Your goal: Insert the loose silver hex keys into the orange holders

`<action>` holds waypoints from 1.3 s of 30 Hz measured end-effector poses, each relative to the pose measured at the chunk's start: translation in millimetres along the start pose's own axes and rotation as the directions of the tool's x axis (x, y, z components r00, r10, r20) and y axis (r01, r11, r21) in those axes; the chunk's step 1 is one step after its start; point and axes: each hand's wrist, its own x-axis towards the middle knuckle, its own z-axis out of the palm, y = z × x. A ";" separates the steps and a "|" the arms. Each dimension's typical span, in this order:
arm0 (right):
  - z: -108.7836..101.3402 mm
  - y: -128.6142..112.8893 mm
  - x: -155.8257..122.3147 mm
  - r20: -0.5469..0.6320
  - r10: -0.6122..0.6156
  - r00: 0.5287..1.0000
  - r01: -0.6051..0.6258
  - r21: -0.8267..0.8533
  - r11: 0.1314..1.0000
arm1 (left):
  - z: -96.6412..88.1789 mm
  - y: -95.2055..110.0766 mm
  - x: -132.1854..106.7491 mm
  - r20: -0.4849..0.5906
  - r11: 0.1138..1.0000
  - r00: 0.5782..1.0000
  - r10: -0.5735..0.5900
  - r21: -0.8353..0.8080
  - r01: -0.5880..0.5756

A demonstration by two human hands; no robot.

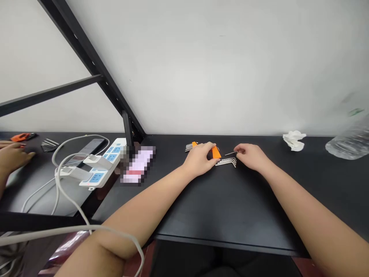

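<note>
Just right of centre, a person's left hand (200, 157) lies curled over an orange holder (216, 153) on a black counter (230, 207). The hand covers most of the holder. Only an orange tip shows at each end, with a few metal key ends (188, 146) poking out on the left. The holder's long axis runs left to right, dipping slightly toward the right.

The right hand (250, 156), just beside it, pinches a thin key (231, 153) at its fingertips. The key lies nearly level and points left toward the holder, its held end hidden by the fingers. Below it, between the two hands, a bundle of loose keys (226, 162) lies on the counter, long arms running left to right, bent ends toward the right hand.

At far right a clear bottle (348, 144) is blurred and cut off by the frame edge, with a crumpled tissue (294, 139) near it. At left, a pixelated patch (137, 164) hides something beside a power strip (108, 161). Another person's hand (11, 156) is cut off at the left edge.
</note>
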 end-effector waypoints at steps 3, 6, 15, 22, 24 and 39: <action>3.0 1.9 -1.0 0.034 -0.094 0.995 0.096 -0.064 0.993 | 0.1 0.5 -0.4 0.004 1.000 1.000 0.010 -0.010 -0.009; 3.1 0.6 -4.5 0.070 -0.156 0.985 0.164 -0.114 0.980 | 0.5 0.0 -0.3 -0.001 1.000 1.000 0.006 -0.013 -0.006; 0.4 -10.1 -15.2 0.139 -0.210 0.968 0.222 -0.081 0.972 | 1.5 -1.1 -0.6 -0.004 1.000 1.000 0.014 -0.008 -0.014; 2.7 -15.0 -21.7 0.023 -0.311 0.950 0.312 -0.009 0.950 | 1.6 -1.9 -1.0 0.010 0.999 0.999 0.036 -0.007 -0.036; 4.1 -22.4 -23.5 -0.033 -0.314 0.949 0.316 0.111 0.942 | 1.4 -1.0 -1.3 0.007 0.999 0.999 0.048 -0.001 -0.048; 18.6 -48.1 -28.2 -0.137 -0.184 0.973 0.227 0.447 0.865 | 2.6 11.1 -4.2 0.047 0.987 0.987 0.155 0.040 -0.157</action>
